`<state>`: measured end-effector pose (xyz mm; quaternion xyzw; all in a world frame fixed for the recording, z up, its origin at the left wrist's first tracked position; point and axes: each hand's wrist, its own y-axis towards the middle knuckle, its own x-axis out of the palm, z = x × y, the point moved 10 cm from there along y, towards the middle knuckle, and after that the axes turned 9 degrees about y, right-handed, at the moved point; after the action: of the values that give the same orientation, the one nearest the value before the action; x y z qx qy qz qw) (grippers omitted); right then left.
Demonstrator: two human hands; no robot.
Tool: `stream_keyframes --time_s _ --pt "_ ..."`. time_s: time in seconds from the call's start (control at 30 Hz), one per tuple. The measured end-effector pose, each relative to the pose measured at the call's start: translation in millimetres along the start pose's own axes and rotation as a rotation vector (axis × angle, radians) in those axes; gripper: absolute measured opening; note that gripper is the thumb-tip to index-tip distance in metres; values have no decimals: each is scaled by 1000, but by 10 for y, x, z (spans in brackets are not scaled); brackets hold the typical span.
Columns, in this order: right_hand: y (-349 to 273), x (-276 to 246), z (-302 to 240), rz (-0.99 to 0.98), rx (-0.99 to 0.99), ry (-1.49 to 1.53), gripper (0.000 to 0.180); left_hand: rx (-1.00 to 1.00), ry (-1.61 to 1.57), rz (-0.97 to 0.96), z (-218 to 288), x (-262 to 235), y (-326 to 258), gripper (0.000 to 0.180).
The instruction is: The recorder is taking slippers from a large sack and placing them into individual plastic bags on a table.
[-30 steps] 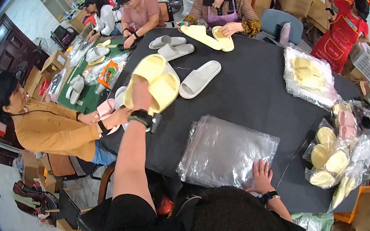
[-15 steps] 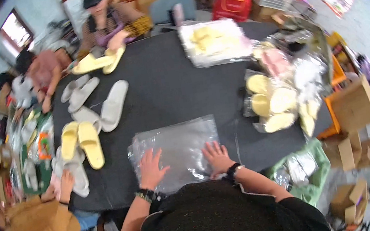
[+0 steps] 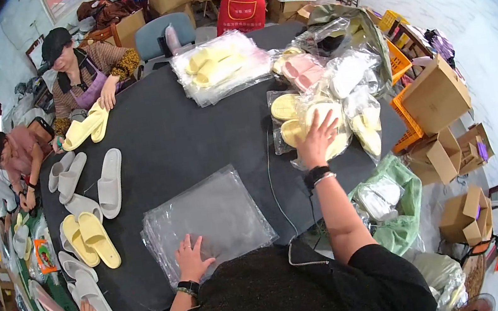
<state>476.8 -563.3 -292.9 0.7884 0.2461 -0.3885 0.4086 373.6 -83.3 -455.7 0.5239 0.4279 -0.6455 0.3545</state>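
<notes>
Over on the left edge of the dark worktop there's a pair of yellow slippers with grey ones around them. Left hand lies flat, fingers spread, on the stack of clear plastic bags right in front of the person. Further right, the right hand is spread open too, resting on a bagged yellow slipper in the pile of bagged slippers at the far right side

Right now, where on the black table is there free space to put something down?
The bare middle of the table, between the grey slippers, the stack of clear bags and the bagged yellow slippers. It is crowded by the right hand.
</notes>
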Motion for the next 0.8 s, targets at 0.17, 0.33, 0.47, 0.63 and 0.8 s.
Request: stream_keyframes --time_s 0.17,0.33,0.47,0.63,0.8 --pt "224 136 546 -72 -6 158 80 -20 -27 -9 -12 -6 -19 86" --pt "182 -583 317 -54 127 596 52 -38 -56 -3 -36 -20 -25 86" --pt "140 -865 36 -144 87 1083 37 -47 -32 15 -30 -87 -10 87" --pt "-356 -603 -446 -494 578 1374 39 -68 -93 -2 -124 -43 15 70" --pt "-1210 13 -1498 -1136 594 1947 46 -241 -309 248 -718 -57 18 53"
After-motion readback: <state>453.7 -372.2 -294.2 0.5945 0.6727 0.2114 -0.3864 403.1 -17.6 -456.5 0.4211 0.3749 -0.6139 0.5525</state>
